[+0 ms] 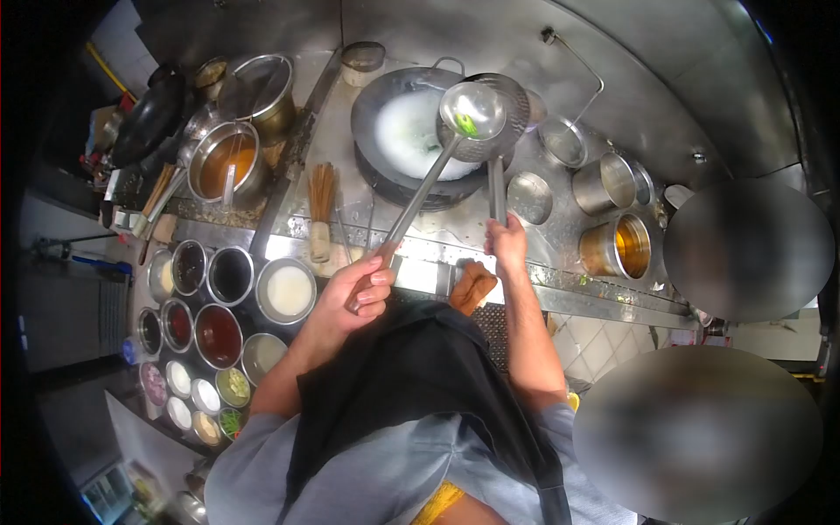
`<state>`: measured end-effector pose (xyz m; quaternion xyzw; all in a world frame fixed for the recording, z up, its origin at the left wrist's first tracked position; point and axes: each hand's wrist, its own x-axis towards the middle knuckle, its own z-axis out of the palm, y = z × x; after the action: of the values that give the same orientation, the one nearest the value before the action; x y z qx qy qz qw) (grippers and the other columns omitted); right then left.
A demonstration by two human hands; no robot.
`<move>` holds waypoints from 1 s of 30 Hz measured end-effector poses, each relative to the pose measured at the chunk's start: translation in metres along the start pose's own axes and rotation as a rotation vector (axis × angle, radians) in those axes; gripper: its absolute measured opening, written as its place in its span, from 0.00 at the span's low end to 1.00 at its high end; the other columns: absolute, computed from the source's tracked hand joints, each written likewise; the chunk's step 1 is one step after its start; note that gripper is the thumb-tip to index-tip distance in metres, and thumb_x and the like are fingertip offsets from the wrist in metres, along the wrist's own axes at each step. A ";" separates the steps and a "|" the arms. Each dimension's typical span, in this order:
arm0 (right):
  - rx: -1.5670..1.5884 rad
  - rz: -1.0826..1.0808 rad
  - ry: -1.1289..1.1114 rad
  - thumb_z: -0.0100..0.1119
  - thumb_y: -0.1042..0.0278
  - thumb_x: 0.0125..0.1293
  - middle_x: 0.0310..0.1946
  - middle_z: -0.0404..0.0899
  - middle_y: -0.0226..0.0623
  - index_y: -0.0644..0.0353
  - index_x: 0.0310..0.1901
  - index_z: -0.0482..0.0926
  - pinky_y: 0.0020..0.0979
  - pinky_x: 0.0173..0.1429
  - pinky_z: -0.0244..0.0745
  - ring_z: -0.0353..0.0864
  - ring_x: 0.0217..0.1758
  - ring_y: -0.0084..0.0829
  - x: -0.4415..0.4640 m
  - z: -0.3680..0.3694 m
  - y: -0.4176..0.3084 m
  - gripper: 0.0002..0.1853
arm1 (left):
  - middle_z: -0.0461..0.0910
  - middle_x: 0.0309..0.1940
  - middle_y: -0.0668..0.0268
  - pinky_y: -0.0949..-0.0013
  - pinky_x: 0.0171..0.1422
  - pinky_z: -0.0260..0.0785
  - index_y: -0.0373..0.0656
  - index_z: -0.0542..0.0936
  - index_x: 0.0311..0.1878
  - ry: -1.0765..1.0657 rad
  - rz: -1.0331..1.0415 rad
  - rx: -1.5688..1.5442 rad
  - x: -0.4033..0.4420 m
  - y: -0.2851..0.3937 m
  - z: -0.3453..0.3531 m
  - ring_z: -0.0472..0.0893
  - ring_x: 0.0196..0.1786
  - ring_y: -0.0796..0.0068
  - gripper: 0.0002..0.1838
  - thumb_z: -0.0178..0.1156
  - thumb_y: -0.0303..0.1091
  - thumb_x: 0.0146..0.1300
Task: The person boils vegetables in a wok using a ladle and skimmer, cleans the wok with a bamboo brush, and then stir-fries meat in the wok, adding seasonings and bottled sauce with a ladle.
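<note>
My left hand (357, 293) is wrapped round the long handle of a metal ladle (473, 98). A piece of something green (466, 124) shows in the ladle's bowl. The bowl is over a perforated strainer (516, 103), whose handle my right hand (506, 241) grips. Both tools are above the right side of a large dark wok (372, 122), which holds white, foamy liquid (407, 136).
A bamboo brush (321, 201) stands left of the wok. Several seasoning bowls (219, 335) fill the lower left, below a pot of orange liquid (229, 166). Metal pots (604, 184) are on the right. An orange-brown cloth (472, 287) hangs at the counter edge.
</note>
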<state>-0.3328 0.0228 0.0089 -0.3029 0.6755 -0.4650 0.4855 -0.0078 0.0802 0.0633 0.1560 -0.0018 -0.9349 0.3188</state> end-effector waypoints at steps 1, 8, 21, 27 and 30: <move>0.069 0.004 -0.008 0.58 0.68 0.70 0.25 0.74 0.29 0.62 0.54 0.74 0.26 0.24 0.71 0.73 0.22 0.20 -0.004 -0.012 0.002 0.14 | 0.71 0.30 0.73 0.76 0.19 0.60 0.53 0.70 0.68 -0.006 0.008 0.027 0.000 0.001 0.004 0.68 0.19 0.83 0.18 0.52 0.34 0.77; 0.495 0.062 0.118 0.58 0.68 0.71 0.28 0.75 0.30 0.54 0.48 0.70 0.30 0.27 0.69 0.72 0.23 0.25 -0.040 -0.101 0.052 0.09 | 0.73 0.29 0.68 0.72 0.19 0.62 0.52 0.52 0.80 0.256 0.264 0.414 -0.004 -0.016 0.018 0.70 0.18 0.78 0.35 0.53 0.30 0.74; 0.122 0.355 -0.206 0.65 0.59 0.70 0.38 0.81 0.32 0.57 0.48 0.77 0.27 0.41 0.77 0.79 0.36 0.27 0.044 -0.236 0.137 0.13 | 0.71 0.28 0.71 0.77 0.19 0.62 0.50 0.56 0.78 0.322 0.823 0.010 -0.023 -0.268 0.003 0.69 0.19 0.85 0.33 0.56 0.31 0.72; -1.118 -0.975 -0.025 0.61 0.64 0.70 0.51 0.82 0.47 0.66 0.59 0.76 0.41 0.59 0.76 0.81 0.53 0.47 0.119 -0.256 0.150 0.20 | 0.71 0.27 0.68 0.76 0.21 0.62 0.50 0.45 0.83 0.492 1.095 -0.135 -0.078 -0.417 0.032 0.69 0.18 0.82 0.44 0.57 0.29 0.70; -0.802 -1.190 -0.407 0.56 0.72 0.67 0.58 0.77 0.54 0.68 0.65 0.73 0.42 0.63 0.73 0.78 0.59 0.48 0.085 -0.203 0.124 0.25 | 0.72 0.28 0.67 0.75 0.22 0.62 0.47 0.47 0.83 0.685 1.266 -0.196 -0.096 -0.495 0.055 0.69 0.18 0.81 0.44 0.58 0.28 0.69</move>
<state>-0.5473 0.0649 -0.1176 -0.8514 0.4122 -0.3016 0.1194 -0.2467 0.5265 0.0924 0.3796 0.0921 -0.4658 0.7940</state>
